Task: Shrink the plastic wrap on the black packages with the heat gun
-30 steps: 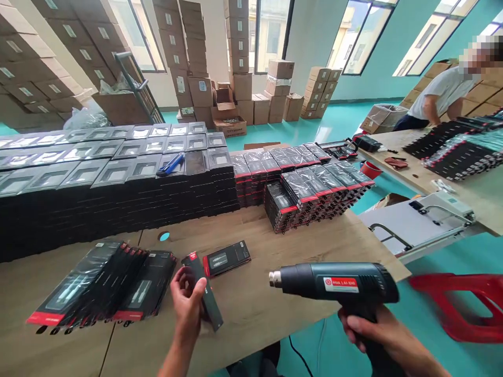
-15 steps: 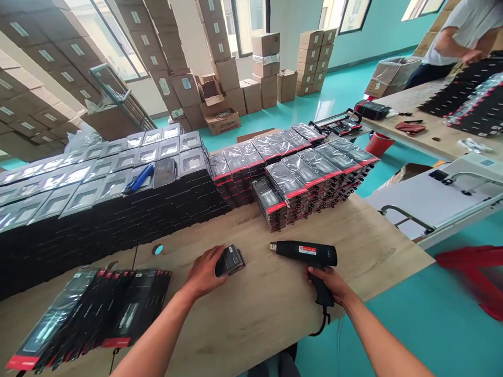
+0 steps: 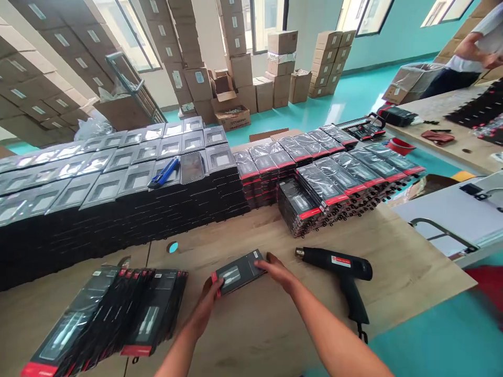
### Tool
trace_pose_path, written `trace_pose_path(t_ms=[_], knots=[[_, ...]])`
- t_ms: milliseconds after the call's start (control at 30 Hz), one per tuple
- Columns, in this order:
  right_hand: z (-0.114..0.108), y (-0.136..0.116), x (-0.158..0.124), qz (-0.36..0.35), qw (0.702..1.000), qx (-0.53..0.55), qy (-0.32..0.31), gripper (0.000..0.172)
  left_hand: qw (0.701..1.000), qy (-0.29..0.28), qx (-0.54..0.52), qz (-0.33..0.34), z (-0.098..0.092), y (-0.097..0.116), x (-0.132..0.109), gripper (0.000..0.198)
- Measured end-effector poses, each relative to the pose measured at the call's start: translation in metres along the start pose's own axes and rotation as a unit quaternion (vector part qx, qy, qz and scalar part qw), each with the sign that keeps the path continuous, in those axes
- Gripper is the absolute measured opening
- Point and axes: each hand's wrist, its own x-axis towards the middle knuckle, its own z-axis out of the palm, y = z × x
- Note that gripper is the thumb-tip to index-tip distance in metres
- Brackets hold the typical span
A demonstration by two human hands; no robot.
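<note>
A black package with a red end and a small window [image 3: 240,273] is held between my two hands above the wooden table [image 3: 251,330]. My left hand [image 3: 208,301] is closed on its red end, thumb on top. At the opposite end, my right hand [image 3: 277,269] grips it with the thumb across the top face. To the right, a black heat gun [image 3: 334,262] lies on its side on the table, apart from my hands. A fanned pile of similar film-wrapped packages [image 3: 121,309] lies to the left.
Long stacks of black window boxes [image 3: 110,188] line the table's back left, with a blue cutter [image 3: 165,173] on top. Wrapped red-ended packages [image 3: 326,180] are stacked at back right. A white cart [image 3: 451,204] stands beyond the table's right edge. Another person [image 3: 467,57] works far right.
My right hand has let go of the heat gun, leaving it on the table, and now grips the package with my left. The package shows its face more fully. The view has shifted left.
</note>
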Motion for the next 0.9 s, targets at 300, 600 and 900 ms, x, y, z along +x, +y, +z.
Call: trace_pose_path(t_ms=[300, 600, 900], knots=[[-0.004, 0.055, -0.063, -0.179, 0.982, -0.053, -0.027, 0.089, 0.966, -0.090, 0.075, 0.230, 0.000, -0.079, 0.001, 0.108], [-0.013, 0.090, -0.055, -0.190, 0.964, -0.187, 0.014, 0.068, 0.875, -0.144, 0.250, 0.390, -0.004, -0.092, 0.035, 0.161], [-0.009, 0.094, -0.048, -0.200, 0.942, -0.263, 0.062, 0.068, 0.878, -0.109, 0.247, 0.395, 0.003, -0.097, 0.048, 0.149]])
